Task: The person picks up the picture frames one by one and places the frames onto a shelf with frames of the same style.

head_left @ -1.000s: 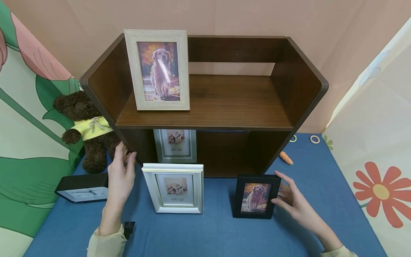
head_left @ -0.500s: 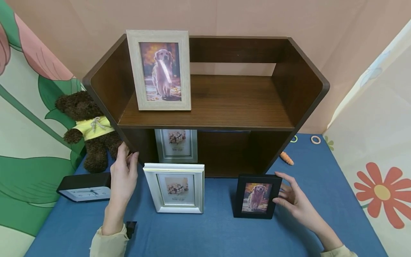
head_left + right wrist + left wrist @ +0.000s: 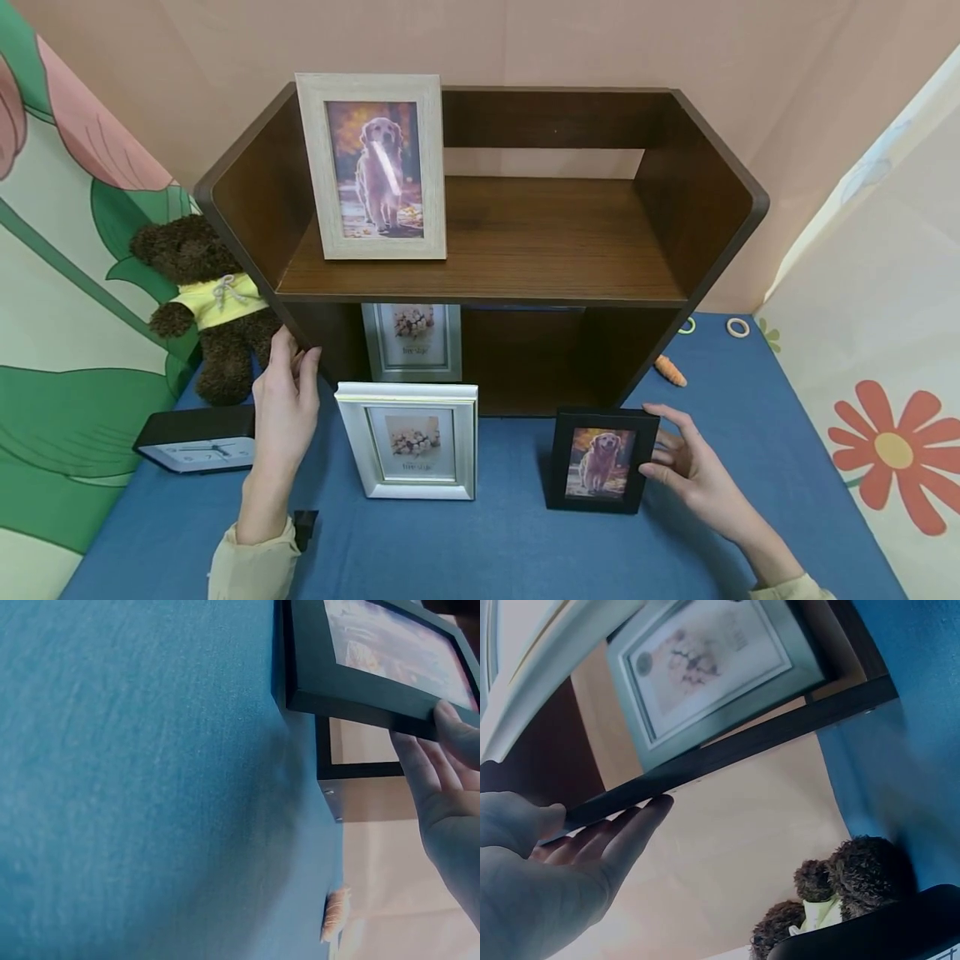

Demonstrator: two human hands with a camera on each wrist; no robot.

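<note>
My left hand [image 3: 285,408] grips the lower front edge of the dark wooden shelf's [image 3: 555,233] left side panel. In the left wrist view, its thumb [image 3: 544,817] lies on one side of the panel and its fingers on the other. My right hand [image 3: 693,471] pinches the right edge of a small black photo frame [image 3: 600,462], thumb in front and fingers behind. This frame stands tilted back on the blue cloth, with a dog picture in it. A silver photo frame [image 3: 408,442] stands left of it, before the shelf.
A whitish photo frame [image 3: 382,167] stands on the upper board, and another silver frame [image 3: 412,342] below it. At left are a brown teddy bear [image 3: 213,304] and a black clock [image 3: 198,437]. A toy carrot [image 3: 670,371] and a ring [image 3: 737,327] lie at right.
The whole head view has shifted slightly. Both hands keep their places on the shelf edge and the black photo frame.
</note>
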